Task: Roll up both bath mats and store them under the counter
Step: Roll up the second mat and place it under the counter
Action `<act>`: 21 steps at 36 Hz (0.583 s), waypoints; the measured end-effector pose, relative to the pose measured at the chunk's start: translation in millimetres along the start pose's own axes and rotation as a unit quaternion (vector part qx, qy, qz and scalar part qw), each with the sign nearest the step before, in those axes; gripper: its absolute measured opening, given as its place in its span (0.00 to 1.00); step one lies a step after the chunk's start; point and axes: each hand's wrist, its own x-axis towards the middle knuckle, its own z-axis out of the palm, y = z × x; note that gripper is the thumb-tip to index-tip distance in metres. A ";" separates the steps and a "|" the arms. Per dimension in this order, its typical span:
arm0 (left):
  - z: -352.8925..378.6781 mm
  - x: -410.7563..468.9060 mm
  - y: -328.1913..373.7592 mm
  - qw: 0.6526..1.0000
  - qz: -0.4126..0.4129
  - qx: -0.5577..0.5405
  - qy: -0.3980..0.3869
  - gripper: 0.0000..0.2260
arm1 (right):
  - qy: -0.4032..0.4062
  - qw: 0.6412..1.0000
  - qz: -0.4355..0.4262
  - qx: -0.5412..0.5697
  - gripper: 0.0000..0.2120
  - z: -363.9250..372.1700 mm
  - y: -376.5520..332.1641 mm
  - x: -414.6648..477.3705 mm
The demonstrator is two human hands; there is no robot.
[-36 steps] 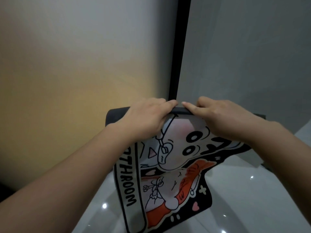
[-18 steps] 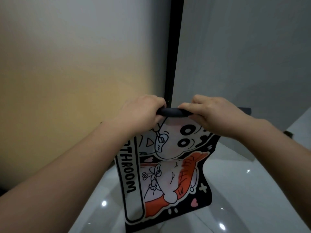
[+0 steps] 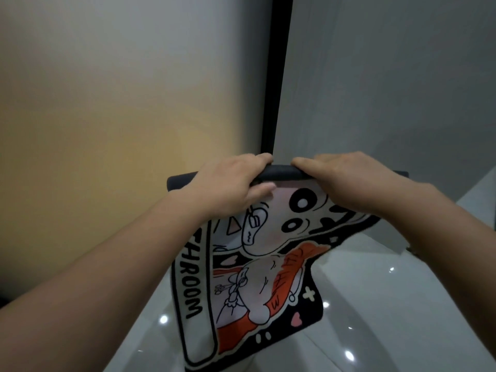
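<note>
Left hand (image 3: 230, 183) and right hand (image 3: 346, 181) are both grasping the bath mat (image 3: 247, 288) at its rolled top edge, letting the rest hang below so it winds evenly.

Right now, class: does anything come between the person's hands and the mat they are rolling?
Nothing visible does. The left hand and right hand both already grip the mat's rolled dark top edge, which shows between them. The rest hangs free over the glossy floor. The counter is out of view, so that path cannot be judged.
</note>
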 end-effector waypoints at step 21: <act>4.9 1.6 -10.0 0.991 -0.095 -0.003 -0.094 0.09 | 0.017 0.999 0.010 0.033 0.08 0.0 -15.5 6.3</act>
